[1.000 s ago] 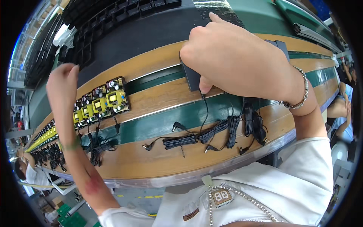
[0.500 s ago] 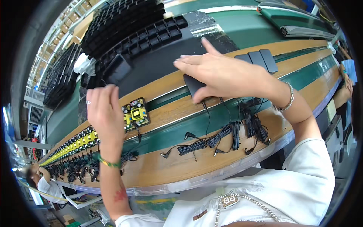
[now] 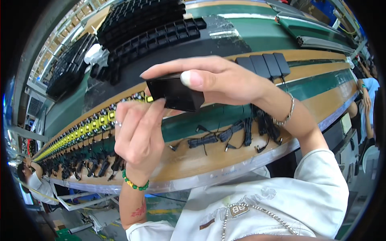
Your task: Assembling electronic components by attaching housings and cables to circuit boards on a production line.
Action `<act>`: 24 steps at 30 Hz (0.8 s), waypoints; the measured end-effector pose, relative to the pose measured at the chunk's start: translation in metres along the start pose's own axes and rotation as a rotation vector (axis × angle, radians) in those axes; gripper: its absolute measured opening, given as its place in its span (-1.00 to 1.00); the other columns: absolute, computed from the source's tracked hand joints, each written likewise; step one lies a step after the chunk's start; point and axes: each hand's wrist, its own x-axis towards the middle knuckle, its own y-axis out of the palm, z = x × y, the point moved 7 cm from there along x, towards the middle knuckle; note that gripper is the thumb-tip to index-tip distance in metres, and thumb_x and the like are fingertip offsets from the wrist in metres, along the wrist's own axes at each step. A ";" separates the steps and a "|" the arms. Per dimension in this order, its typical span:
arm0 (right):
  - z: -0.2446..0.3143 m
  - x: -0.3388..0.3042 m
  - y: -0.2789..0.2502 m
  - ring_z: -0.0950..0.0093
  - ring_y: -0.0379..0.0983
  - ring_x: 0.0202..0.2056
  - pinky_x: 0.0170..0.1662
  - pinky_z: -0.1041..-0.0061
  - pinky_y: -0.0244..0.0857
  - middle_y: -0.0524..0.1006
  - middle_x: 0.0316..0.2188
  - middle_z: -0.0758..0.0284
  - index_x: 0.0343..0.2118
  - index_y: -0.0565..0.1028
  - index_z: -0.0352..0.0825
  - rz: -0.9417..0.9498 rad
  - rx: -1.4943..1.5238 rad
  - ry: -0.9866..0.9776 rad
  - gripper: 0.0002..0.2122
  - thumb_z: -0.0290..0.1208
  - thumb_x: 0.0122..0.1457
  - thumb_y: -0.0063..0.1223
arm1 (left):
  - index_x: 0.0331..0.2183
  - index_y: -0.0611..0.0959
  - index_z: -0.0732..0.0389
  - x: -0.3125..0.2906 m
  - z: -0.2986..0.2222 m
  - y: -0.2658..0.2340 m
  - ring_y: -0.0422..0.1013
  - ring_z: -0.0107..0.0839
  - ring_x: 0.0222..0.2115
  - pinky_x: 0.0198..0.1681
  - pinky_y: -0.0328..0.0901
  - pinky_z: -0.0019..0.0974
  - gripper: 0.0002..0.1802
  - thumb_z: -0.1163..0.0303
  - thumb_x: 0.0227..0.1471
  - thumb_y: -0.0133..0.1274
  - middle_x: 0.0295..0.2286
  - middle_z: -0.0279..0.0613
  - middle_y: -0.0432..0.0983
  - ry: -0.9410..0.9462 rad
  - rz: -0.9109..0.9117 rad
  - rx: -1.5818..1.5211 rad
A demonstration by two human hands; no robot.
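A black box-shaped plastic case [image 3: 181, 96], like a power adapter housing, is held up over the bench in front of me. My right hand [image 3: 225, 80] grips it from the right, thumb on the near side and fingers stretched along the far top edge. The closed fingers of my left hand [image 3: 138, 130] meet its lower left edge; their tips are partly hidden. Just behind those fingertips shows a bit of yellow circuit-board part. A long row of circuit boards with yellow transformers [image 3: 92, 124] runs leftward along the bench, their black cables hanging toward me.
Several closed black adapters [image 3: 259, 66] stand side by side at the right. Bundled black cables [image 3: 203, 140] with plugs lie on the wooden bench edge [image 3: 193, 166]. Stacked black trays [image 3: 161, 38] are at the back left. Other people sit at far left and far right.
My right hand has left the adapter on the bench, which now stands among the others, and holds a case. My left hand has come right to meet it. The case lying by the trays is gone.
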 end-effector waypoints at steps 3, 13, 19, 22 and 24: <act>-0.016 0.013 0.008 0.37 0.51 -0.10 -0.04 0.37 0.39 0.48 0.09 0.16 0.25 0.30 -0.37 0.078 -0.033 0.008 -0.28 -0.11 0.09 0.30 | -0.25 0.65 0.35 -0.014 0.002 0.000 0.40 -0.23 -0.42 -0.27 0.33 -0.26 -0.77 0.66 -0.04 0.17 -0.45 -0.17 0.50 -0.038 0.059 0.051; -0.112 0.081 0.028 0.18 0.41 0.07 0.13 0.28 0.31 0.42 0.10 0.15 0.22 0.29 -0.29 0.019 -0.974 -0.208 -0.31 -0.31 0.00 0.32 | -0.23 0.55 0.31 -0.083 0.024 0.037 0.36 -0.13 -0.34 -0.29 0.29 -0.13 -0.80 0.47 0.05 0.04 -0.31 -0.03 0.43 -0.616 0.415 0.406; -0.087 0.034 -0.015 0.25 0.27 0.17 0.27 0.41 0.08 0.31 0.19 0.25 0.18 0.35 -0.27 0.118 -0.922 0.035 -0.41 -0.57 0.00 0.16 | -0.16 0.45 0.32 -0.104 0.022 0.080 0.32 -0.38 -0.70 -0.63 0.19 -0.34 -0.79 0.46 0.16 -0.04 -0.64 -0.16 0.45 -1.135 0.172 -0.609; -0.084 0.014 -0.046 0.26 0.30 0.15 0.25 0.40 0.10 0.33 0.18 0.30 0.14 0.38 -0.25 0.119 -0.943 0.076 -0.47 -0.51 0.04 0.15 | -0.05 0.36 0.30 -0.105 0.000 0.115 0.12 -0.55 -0.77 -0.74 0.02 -0.42 -0.70 0.45 0.19 -0.10 -0.66 -0.24 0.36 -1.624 0.056 -1.265; -0.085 0.003 -0.057 0.25 0.27 0.17 0.27 0.42 0.06 0.32 0.20 0.29 0.13 0.40 -0.26 0.090 -0.947 0.115 -0.48 -0.53 0.02 0.14 | -0.08 0.33 0.23 -0.102 -0.011 0.134 -0.01 -0.57 -0.79 -0.76 -0.10 -0.41 -0.76 0.47 0.19 -0.15 -0.68 -0.28 0.26 -1.731 -0.010 -1.404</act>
